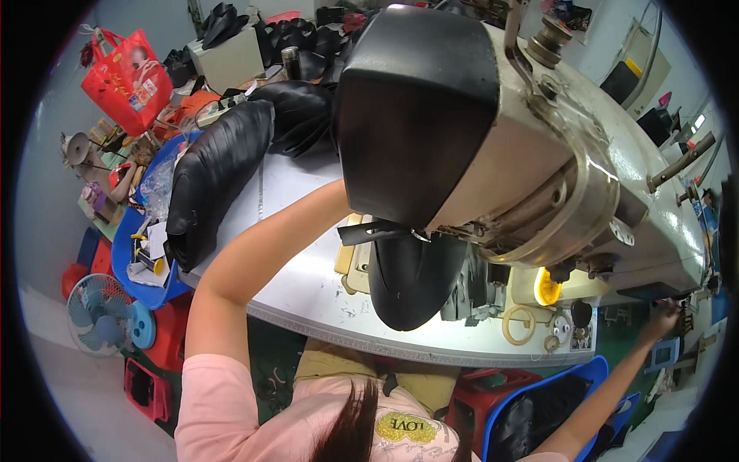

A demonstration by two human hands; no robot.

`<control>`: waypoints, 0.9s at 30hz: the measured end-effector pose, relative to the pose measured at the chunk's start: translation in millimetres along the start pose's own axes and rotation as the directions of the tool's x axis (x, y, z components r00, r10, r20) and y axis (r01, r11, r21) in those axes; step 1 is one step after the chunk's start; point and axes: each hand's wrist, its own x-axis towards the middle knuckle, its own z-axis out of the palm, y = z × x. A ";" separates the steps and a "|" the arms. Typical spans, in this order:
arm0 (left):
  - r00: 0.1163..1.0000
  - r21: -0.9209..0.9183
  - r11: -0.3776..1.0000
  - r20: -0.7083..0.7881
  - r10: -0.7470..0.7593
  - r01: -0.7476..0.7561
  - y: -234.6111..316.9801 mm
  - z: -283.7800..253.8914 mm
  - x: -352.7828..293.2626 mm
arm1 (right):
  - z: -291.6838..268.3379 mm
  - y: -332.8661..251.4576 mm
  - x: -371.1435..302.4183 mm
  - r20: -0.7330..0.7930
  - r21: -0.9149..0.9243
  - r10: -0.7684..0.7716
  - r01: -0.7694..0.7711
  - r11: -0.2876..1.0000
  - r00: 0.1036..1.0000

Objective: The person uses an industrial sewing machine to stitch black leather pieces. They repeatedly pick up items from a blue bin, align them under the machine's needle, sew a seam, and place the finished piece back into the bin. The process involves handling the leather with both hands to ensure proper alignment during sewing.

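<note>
A large industrial sewing machine (469,92) with a black head cover fills the upper middle. Under its needle area lies a rounded black leather-like piece (416,285), its curved end towards me. A narrow black strip (373,232) sticks out just left of the presser area. My left forearm reaches up and passes behind the machine head, which hides the left hand. My right arm stretches far right, and my right hand (662,319) is at the machine's right end, beside a dark part. Its fingers are too small to make out.
Stacked black leather pieces (219,181) lie on the table's left. Dark grey strips (473,289) and a tape roll (519,325) are right of the work. A blue bin (127,262) and fan (100,316) stand left; a blue tub (596,373) holds black pieces below right.
</note>
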 end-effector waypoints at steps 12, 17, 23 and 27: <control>1.000 -0.025 1.000 0.002 0.002 -0.002 -3.4 1.0 0.6 | 15.7 -229.2 -200.8 0.450 0.148 -0.452 0.435 0.888 0.770; 1.000 -0.046 0.999 0.001 0.005 -0.005 -6.7 1.3 -2.4 | 14.4 -226.9 -202.1 0.442 0.177 -0.433 0.397 0.901 0.785; 1.000 -0.075 0.997 0.010 0.003 -0.002 -13.7 3.9 -6.0 | 2.3 -180.7 -171.6 0.421 0.295 -0.491 0.397 0.869 0.763; 1.000 -0.079 0.997 0.006 0.001 0.000 -15.9 7.7 -9.8 | 4.0 -151.6 -53.0 -0.165 -0.198 -0.322 0.289 0.937 0.932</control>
